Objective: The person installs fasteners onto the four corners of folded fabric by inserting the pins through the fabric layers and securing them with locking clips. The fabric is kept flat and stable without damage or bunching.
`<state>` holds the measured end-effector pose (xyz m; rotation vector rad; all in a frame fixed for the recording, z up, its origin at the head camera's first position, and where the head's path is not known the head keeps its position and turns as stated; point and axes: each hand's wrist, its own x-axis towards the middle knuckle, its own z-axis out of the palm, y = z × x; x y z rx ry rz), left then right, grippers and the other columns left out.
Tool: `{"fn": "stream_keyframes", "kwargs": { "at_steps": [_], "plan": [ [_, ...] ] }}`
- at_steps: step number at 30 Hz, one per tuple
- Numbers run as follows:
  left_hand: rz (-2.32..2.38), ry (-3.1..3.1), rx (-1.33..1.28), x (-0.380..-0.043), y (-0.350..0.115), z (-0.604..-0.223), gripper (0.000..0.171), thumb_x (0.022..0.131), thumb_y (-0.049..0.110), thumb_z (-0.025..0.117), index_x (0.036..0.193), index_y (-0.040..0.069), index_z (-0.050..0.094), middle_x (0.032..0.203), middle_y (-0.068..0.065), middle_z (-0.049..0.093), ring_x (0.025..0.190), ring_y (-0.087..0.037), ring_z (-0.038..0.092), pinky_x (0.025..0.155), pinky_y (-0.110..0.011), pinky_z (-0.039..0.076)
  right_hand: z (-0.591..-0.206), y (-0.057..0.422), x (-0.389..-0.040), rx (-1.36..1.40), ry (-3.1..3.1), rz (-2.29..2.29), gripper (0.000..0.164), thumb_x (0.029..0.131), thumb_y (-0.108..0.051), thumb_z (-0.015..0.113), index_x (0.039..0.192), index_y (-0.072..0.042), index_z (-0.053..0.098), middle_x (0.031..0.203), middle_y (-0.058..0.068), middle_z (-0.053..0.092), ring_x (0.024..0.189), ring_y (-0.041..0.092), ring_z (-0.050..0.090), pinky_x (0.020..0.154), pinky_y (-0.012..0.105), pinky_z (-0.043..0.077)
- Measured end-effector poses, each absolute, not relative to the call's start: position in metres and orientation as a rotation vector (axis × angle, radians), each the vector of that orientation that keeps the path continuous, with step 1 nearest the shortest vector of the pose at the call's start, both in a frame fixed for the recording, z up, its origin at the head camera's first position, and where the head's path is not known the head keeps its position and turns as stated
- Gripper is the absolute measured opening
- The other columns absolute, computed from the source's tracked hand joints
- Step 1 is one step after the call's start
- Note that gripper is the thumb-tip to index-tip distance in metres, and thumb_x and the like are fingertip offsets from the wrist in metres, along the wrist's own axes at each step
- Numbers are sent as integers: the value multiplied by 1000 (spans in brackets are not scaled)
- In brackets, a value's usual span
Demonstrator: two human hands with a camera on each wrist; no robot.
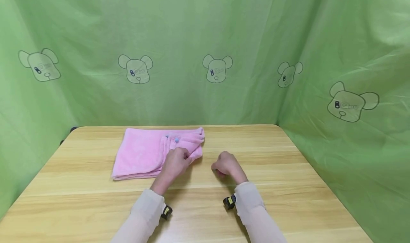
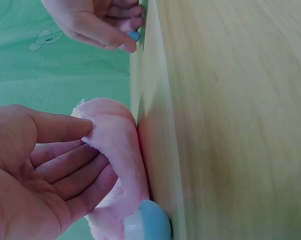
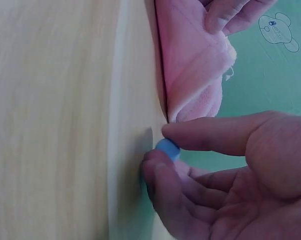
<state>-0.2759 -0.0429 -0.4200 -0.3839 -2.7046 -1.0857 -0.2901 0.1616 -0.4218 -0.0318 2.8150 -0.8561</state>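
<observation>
A folded pink plush cloth (image 1: 139, 150) lies at the left back of the table. My left hand (image 1: 175, 163) pinches its near right part between thumb and fingers, the edge lifted a little in the left wrist view. On the cloth sits a small round-topped blue piece (image 1: 177, 140); close up, this domed blue piece (image 2: 156, 221) has a whitish part beside it. To the right, just above the table and apart from the cloth, my right hand (image 1: 226, 163) pinches a small blue round piece (image 3: 168, 149) between thumb and fingertips. Its exact kind is partly hidden by the fingers.
The wooden table (image 1: 275, 207) reaches back to a green curtain (image 1: 179, 104) printed with bear heads, which also hangs along both sides. A black device (image 1: 166, 212) sits at my left wrist and another black device (image 1: 229, 202) at my right.
</observation>
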Motion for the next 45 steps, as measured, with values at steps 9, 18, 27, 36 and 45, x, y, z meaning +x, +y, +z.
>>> {"fn": "stream_keyframes", "kwargs": {
  "at_steps": [9,18,27,36,45],
  "plan": [
    [-1079,-2708,-381,-276,-43,-419,15,86,14,75,73,9,71,59,4,59,51,-11,49,48,-26,43,-421,154,-292,-99,2776,-1236,4,83,-2,64,80,-2,67,66,8,66,58,17,62,53,27,53],
    [-1089,-2721,-381,-277,-43,-420,11,86,14,74,77,8,72,59,4,59,49,-10,48,47,-26,42,-423,145,-293,-260,2393,-1588,15,89,-1,65,97,12,67,80,23,68,65,29,66,59,34,59],
    [-1100,-2731,-391,-277,-43,-419,16,88,19,73,77,7,72,54,5,56,47,-10,46,45,-25,39,-422,133,-286,-251,2303,-1669,18,89,1,62,100,16,65,82,27,66,68,33,65,60,35,59],
    [-1086,-2718,-434,-277,-42,-419,12,87,13,74,76,7,72,57,5,58,48,-10,48,45,-25,41,-429,127,-288,-240,2319,-1678,16,90,2,61,97,15,66,82,23,67,67,24,64,60,32,59],
    [-1066,-2721,-441,-277,-42,-419,6,85,10,74,80,6,73,62,3,62,52,-10,51,49,-26,44,-429,125,-287,-208,2321,-1708,16,90,2,60,96,16,65,85,26,67,67,26,65,62,35,59]
  ]
}}
